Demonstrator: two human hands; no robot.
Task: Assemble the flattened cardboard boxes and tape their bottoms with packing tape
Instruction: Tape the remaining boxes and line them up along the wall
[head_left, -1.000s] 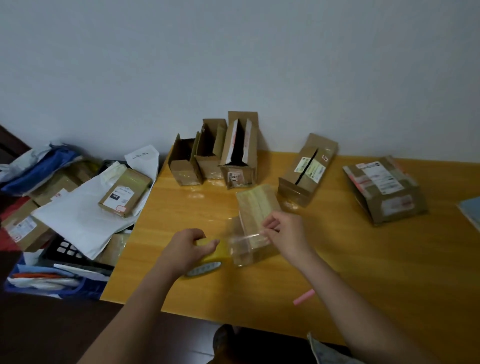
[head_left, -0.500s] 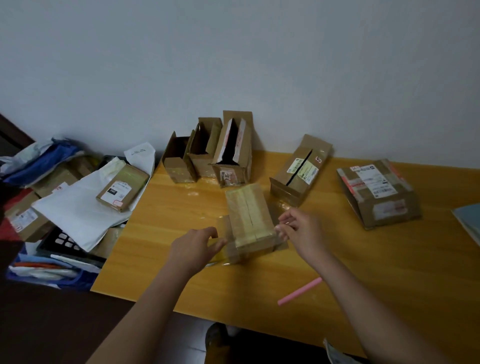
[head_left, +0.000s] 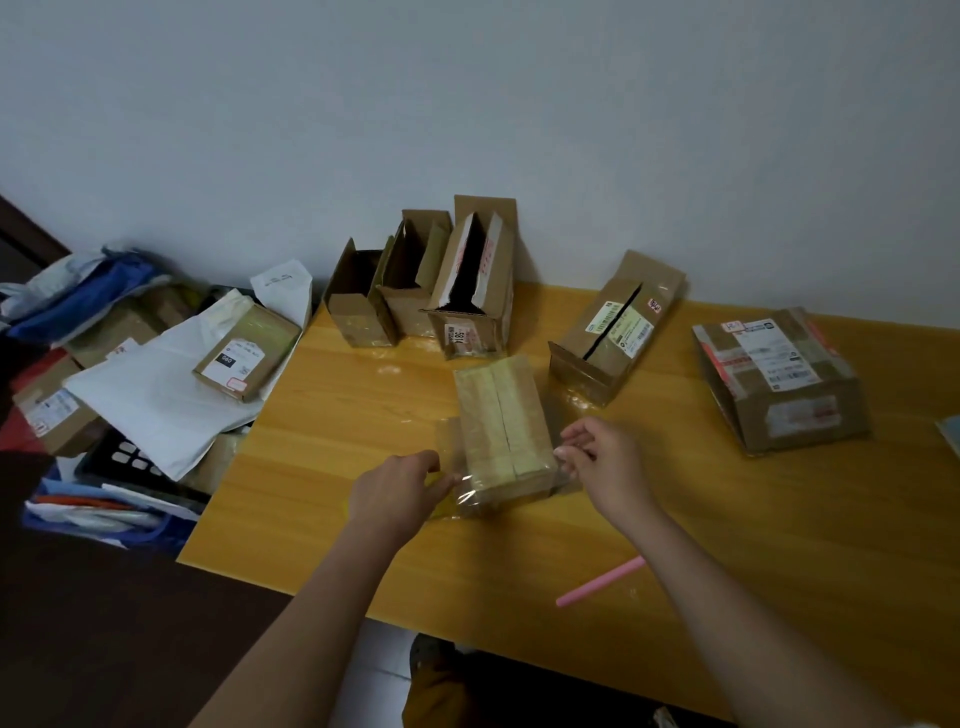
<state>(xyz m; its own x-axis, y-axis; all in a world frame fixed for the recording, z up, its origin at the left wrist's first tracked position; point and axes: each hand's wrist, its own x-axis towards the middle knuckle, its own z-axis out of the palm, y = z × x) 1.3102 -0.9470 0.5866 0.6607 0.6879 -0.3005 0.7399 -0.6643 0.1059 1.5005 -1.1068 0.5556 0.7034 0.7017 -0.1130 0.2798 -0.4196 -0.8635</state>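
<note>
The wooden counter (head_left: 727, 545) spreads under both hands and runs far beyond the right hand. Beyond the left hand (head_left: 395, 493), off the counter's edge, lies a heap of white mailers and parcels (head_left: 156, 395). Well past the right hand (head_left: 602, 467) sits a large labelled parcel (head_left: 779, 379). Ahead of both hands three open boxes (head_left: 426, 291) stand in a row against the wall, and a slit box (head_left: 615, 327) lies tilted ahead of the right hand. Between the hands stands the small cardboard box (head_left: 501, 421), taped side up. A strip of clear packing tape (head_left: 457, 457) crosses its near end; the left hand grips the tape at the box's left side, its fingers curled, and the right hand pinches the tape's other end. Nearer than the right hand lies a pink stick (head_left: 600, 581).
</note>
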